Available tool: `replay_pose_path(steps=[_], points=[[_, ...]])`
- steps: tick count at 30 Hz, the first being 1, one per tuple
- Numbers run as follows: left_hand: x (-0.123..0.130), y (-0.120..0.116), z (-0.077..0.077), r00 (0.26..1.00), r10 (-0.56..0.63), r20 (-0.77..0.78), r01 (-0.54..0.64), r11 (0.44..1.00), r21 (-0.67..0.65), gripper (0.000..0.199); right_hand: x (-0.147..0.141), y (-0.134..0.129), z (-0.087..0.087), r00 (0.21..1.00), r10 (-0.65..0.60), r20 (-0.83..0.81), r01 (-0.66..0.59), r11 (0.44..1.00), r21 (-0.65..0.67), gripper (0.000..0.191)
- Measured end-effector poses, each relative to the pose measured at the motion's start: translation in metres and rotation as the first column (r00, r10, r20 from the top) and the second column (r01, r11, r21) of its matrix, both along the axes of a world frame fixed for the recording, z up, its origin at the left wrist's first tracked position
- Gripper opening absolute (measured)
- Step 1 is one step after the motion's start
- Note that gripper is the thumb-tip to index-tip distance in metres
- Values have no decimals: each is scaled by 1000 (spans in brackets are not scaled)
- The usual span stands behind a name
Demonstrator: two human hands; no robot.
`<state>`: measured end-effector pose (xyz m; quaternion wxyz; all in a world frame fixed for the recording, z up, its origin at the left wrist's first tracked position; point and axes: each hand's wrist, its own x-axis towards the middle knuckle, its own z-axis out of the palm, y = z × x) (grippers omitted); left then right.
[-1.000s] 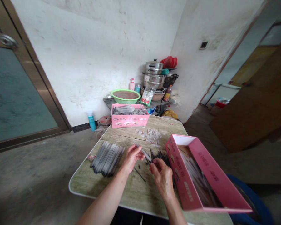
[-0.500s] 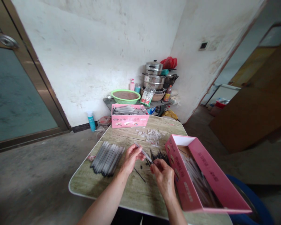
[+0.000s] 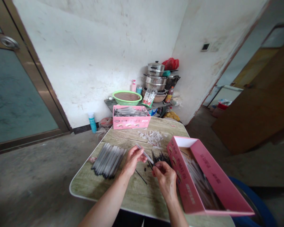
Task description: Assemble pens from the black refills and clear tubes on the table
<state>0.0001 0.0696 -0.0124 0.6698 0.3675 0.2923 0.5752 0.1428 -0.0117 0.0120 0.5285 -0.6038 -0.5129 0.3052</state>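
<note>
Currently, in the head view, the pale tube (image 3: 148, 157) is over the worktop (image 3: 92, 186), left of the large pink box (image 3: 186, 186). Its long axis slants from a far end pointing away from the box to a near end pointing toward it. The left hand (image 3: 134, 158), farther from the box, pinches the tube along its shaft. The right hand (image 3: 164, 175), just beside the box, is nearer that near end, fingers curled there; whether they grip anything is hidden. Dark rods (image 3: 162, 156) lie close to the box's left side.
</note>
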Motion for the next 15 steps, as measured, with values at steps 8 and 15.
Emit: replay_pose_path(steps=[8,15], points=[[0,2,-1,999,6,48,-5,1000,-22,35,5,1,-6,981,5,-194,-5,1000,1,19],[-1,1,-2,999,-11,38,11,1000,-12,31,4,1,-10,972,46,-230,-47,999,2,16]])
